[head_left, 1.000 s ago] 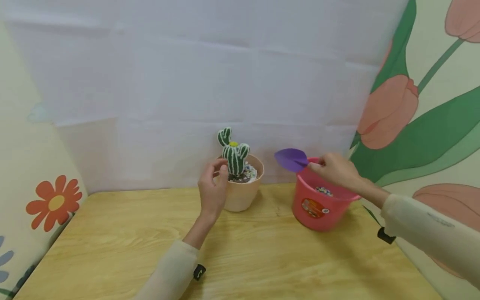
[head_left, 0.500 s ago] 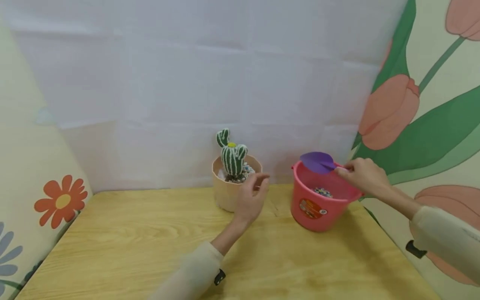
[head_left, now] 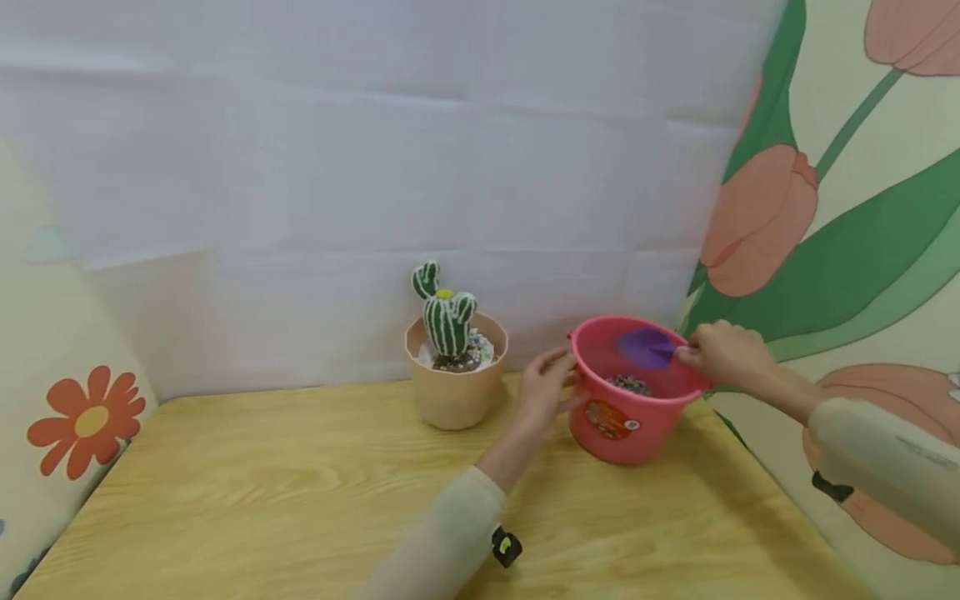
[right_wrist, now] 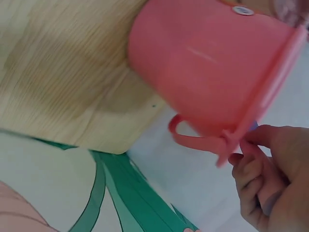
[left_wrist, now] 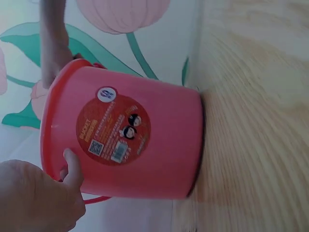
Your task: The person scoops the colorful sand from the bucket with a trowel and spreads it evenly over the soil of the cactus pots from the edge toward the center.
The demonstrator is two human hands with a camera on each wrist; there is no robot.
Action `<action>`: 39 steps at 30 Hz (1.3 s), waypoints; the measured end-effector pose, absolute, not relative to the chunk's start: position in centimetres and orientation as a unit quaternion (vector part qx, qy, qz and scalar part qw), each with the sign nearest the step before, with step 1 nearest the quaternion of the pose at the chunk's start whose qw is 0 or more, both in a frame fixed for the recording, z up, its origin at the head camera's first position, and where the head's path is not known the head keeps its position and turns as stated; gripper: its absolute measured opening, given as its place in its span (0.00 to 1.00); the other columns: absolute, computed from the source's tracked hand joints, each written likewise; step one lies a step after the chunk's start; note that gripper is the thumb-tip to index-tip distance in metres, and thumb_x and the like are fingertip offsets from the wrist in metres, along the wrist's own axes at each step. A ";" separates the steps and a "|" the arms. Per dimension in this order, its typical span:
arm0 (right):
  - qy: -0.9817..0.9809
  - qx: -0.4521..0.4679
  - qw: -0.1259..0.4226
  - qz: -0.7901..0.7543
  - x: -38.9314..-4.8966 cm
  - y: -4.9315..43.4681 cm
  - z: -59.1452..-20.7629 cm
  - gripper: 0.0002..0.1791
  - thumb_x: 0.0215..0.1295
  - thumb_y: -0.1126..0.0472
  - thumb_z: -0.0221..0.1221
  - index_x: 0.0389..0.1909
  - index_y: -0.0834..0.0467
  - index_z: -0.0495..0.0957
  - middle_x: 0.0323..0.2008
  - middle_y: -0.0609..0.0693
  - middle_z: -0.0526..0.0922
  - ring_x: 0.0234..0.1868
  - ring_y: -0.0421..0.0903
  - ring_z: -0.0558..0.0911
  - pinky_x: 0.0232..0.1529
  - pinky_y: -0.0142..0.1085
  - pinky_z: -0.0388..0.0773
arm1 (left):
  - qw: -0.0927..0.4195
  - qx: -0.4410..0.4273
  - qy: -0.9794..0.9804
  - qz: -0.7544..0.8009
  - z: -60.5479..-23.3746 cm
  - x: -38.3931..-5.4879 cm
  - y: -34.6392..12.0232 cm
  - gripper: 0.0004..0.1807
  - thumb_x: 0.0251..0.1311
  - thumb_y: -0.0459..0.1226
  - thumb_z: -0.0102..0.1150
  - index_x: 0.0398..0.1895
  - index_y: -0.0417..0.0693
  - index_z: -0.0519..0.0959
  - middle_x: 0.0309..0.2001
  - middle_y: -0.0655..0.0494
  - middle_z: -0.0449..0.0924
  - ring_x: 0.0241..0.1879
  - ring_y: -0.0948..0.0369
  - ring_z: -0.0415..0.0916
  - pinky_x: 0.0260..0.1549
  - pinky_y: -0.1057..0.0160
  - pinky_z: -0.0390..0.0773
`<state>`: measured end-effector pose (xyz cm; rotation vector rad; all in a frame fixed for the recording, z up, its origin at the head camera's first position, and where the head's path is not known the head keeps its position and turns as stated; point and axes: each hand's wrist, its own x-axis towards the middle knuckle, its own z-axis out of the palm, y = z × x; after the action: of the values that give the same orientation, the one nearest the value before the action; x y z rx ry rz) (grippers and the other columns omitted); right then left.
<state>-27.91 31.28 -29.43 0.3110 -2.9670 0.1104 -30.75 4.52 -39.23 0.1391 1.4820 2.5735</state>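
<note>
Scooping seemingly in hand: purple trowel (head_left: 645,346) gripped by right hand (head_left: 729,356), held above beads (head_left: 628,384) in pink bucket (head_left: 662,421), right on counter (head_left: 262,492); bucket flanked at left by left hand (head_left: 542,387), fingers loosely bent. Blade likely to be lowered.

bucket (head_left: 637,423): pink, red label (left_wrist: 114,130); scoop (head_left: 645,347): purple; cactus (head_left: 447,330): green, white stripes, yellow top (head_left: 445,294); pot (head_left: 453,402): peach; worktop (head_left: 300,483): yellow woodgrain

A creased white sheet (head_left: 315,167) backs a wood-grain table (head_left: 262,500) between flower-patterned walls (head_left: 847,333).
</note>
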 end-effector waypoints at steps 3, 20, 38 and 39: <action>-0.987 0.122 0.102 -0.017 -28.9 30.7 -29.9 0.22 0.70 0.57 0.58 0.14 0.52 0.68 0.13 0.46 0.68 0.15 0.44 0.69 0.14 0.36 0.64 | 0.088 0.027 0.468 0.879 -39.0 -30.8 4.8 0.22 0.69 0.38 0.63 0.62 0.39 0.75 0.54 0.37 0.78 0.46 0.50 0.82 0.40 0.55 0.86; -0.973 0.117 0.087 -0.179 -30.7 27.2 -31.5 0.09 0.63 0.68 0.60 0.23 0.57 0.77 0.23 0.54 0.79 0.25 0.57 0.81 0.22 0.51 0.79 | 0.123 0.034 0.439 0.889 -38.3 -30.4 5.3 0.27 0.64 0.23 0.62 0.67 0.39 0.74 0.58 0.38 0.77 0.47 0.51 0.83 0.44 0.56 0.85; -0.966 0.209 0.057 -0.140 -32.6 28.7 -32.2 0.14 0.57 0.67 0.62 0.17 0.50 0.71 0.19 0.46 0.74 0.20 0.44 0.73 0.19 0.46 0.78 | 0.121 0.032 0.406 0.905 -38.6 -30.7 5.7 0.26 0.63 0.21 0.60 0.66 0.35 0.74 0.61 0.33 0.73 0.43 0.53 0.83 0.42 0.54 0.85; -0.965 0.215 0.062 -0.134 -32.7 28.8 -32.3 0.15 0.57 0.67 0.63 0.17 0.50 0.71 0.19 0.45 0.74 0.20 0.44 0.73 0.19 0.46 0.78 | 0.122 0.030 0.404 0.906 -38.6 -30.7 5.7 0.26 0.63 0.21 0.60 0.66 0.35 0.74 0.61 0.33 0.74 0.43 0.53 0.83 0.42 0.54 0.85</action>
<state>-32.70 28.83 -32.32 0.6494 -2.9179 -0.4048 -30.74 5.66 -38.63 0.0879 1.1797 2.6455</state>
